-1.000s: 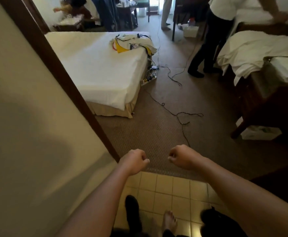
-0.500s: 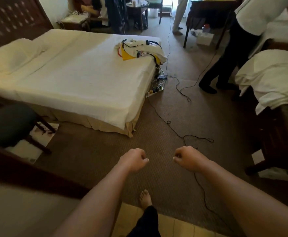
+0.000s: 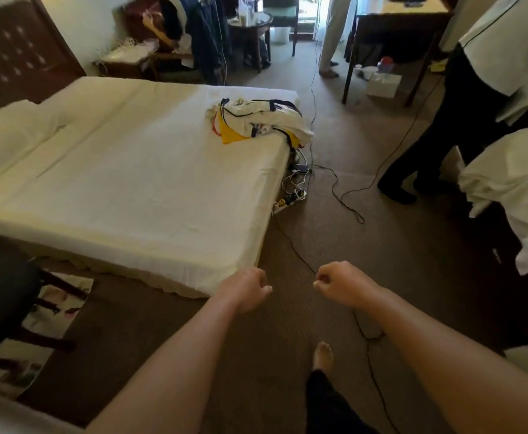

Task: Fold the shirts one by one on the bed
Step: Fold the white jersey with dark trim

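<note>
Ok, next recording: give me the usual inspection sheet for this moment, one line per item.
Surface: bed with white sheet, pillow at the head end.
Job's things: heap of shirts, white and yellow, unfolded, at the bed's far right edge.
Clutter: power strip with plugs on the carpet beside the bed.
Hands: left hand and right hand both curled, holding nothing, over the carpet short of the bed.
Cables: black cable trailing across the carpet, passing under the right arm.
Surroundings: dark chair at left; standing person at right.
</note>
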Tool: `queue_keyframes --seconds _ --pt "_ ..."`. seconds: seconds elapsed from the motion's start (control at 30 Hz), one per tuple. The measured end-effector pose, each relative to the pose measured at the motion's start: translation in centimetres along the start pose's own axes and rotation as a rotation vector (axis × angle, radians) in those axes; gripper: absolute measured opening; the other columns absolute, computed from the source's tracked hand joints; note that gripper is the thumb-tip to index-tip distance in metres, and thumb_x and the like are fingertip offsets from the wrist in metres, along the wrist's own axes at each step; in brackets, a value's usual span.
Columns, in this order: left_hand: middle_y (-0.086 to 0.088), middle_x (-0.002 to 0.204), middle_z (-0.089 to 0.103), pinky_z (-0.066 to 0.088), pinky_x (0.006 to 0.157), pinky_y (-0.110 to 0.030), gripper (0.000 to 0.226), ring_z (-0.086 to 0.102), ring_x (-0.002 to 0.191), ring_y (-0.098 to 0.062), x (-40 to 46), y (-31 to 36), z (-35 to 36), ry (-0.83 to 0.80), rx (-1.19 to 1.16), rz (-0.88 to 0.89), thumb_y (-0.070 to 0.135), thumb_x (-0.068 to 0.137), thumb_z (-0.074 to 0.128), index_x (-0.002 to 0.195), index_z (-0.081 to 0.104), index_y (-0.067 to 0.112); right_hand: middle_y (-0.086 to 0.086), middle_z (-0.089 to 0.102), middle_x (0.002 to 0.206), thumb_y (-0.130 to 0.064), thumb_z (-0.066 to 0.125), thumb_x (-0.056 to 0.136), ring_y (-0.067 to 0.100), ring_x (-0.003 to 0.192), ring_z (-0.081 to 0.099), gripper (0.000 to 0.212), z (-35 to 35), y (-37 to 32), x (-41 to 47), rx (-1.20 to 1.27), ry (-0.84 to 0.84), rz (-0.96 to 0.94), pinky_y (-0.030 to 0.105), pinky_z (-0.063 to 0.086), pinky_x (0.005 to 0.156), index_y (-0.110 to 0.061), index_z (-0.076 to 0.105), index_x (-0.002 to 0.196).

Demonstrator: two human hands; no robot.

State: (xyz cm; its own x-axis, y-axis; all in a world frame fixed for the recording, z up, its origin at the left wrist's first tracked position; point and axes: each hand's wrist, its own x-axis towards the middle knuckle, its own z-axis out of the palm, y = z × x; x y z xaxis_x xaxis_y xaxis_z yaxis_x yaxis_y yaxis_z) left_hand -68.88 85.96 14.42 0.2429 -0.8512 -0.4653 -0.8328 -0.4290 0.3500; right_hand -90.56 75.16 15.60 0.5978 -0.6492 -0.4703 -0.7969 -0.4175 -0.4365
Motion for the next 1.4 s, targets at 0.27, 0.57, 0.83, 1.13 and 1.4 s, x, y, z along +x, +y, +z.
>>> queue_keyframes --seconds 0.27,0.57,0.83,1.13,1.4 --pt "0.005 0.108 0.065 0.051 0.081 -0.033 0.011 0.061 0.093 -0.012 15.1 0.2 -7.3 0.021 -0.064 -0.072 0.043 0.099 0.058 0.096 0.061 0.033 -0.005 0.065 0.095 -0.036 0.057 0.100 0.011 0.084 0.064 0.016 -10.2 2.8 16.8 -0.076 -0.035 -0.027 0.035 0.058 0.078 -0.025 0.068 0.101" --pt "0.001 0.112 0.067 0.053 0.086 -0.037 0.018 0.062 0.099 -0.016 29.2 0.1 -14.4 0.019 -0.232 -0.134 0.045 0.095 0.061 0.101 0.067 0.029 -0.005 0.066 0.097 -0.035 0.058 0.098 0.012 0.088 0.064 0.016 -19.6 1.7 33.5 -0.182 -0.109 -0.110 0.039 0.058 0.083 -0.024 0.070 0.101" --pt "-0.005 0.108 0.070 0.050 0.079 -0.033 0.029 0.063 0.090 -0.019 44.0 -4.3 -22.4 -0.027 -0.379 -0.174 0.042 0.093 0.066 0.107 0.072 0.017 0.000 0.068 0.096 -0.030 0.055 0.100 0.015 0.085 0.066 0.021 -26.1 -1.4 48.9 -0.275 -0.146 -0.163 0.037 0.059 0.082 -0.016 0.071 0.103" --pt "-0.005 0.118 0.068 0.053 0.090 -0.041 0.032 0.062 0.105 -0.021 56.6 -6.9 -34.7 0.047 -0.250 -0.137 0.042 0.096 0.062 0.110 0.071 0.015 -0.004 0.063 0.085 -0.032 0.051 0.100 0.016 0.077 0.062 0.023 -34.6 -5.8 63.7 -0.325 -0.108 -0.146 0.034 0.055 0.073 -0.027 0.061 0.079" --pt "-0.005 0.121 0.065 0.053 0.086 -0.038 0.033 0.062 0.104 -0.023 65.9 -9.2 -41.8 0.066 -0.123 -0.160 0.042 0.096 0.059 0.116 0.067 0.017 0.005 0.067 0.105 -0.038 0.051 0.099 0.019 0.087 0.062 0.030 -38.1 -10.6 75.6 -0.409 -0.125 -0.257 0.029 0.050 0.071 -0.018 0.069 0.113"
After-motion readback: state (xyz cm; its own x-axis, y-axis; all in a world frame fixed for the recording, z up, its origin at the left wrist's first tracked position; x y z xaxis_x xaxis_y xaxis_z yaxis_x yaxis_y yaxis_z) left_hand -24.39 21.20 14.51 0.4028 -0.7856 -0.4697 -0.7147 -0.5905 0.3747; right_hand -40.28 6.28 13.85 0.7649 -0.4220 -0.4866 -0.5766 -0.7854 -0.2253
